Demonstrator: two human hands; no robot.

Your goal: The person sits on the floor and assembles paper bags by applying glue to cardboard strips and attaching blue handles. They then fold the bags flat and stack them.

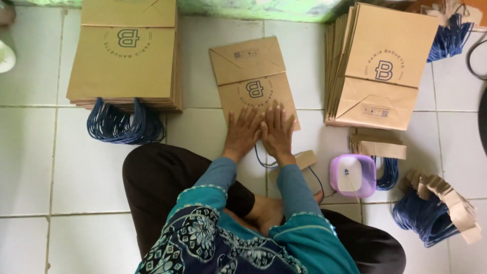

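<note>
Teal sleeves are leading down to your two hands, and you are sitting cross-legged on the white tiled floor (86, 167) with both palms pressing flat on one brown paper bag (252, 81). Your left hand (242, 133) and right hand (278, 131) are lying side by side, thumbs nearly touching, fingers spread wide and gripping nothing, covering the bag's near end. A thin blue cord (263, 161) is trailing out from under your wrists toward a small piece of brown card (306, 159) just beside your right forearm.

You are looking to be in the middle of pressing the handle end flat (probably seating a glued strip, though the joint itself is hidden under your palms). Judging from that, the next move is calling for even pressure across the whole near edge, then a clean lift so the cord is not dragged loose.

To your right, a small lilac tub (353, 175) is sitting with a white lid or block on it; what is inside it cannot be told. Beside it, cut card pieces (379, 147) are lying stacked, and further right a bundle of blue cords with card tabs (439, 205) is waiting.

Further off, a stack of finished bags (127, 61) is lying at the far left with blue handles (122, 124) hanging toward you, and a second stack of bags (378, 71) is lying at the far right.
</note>
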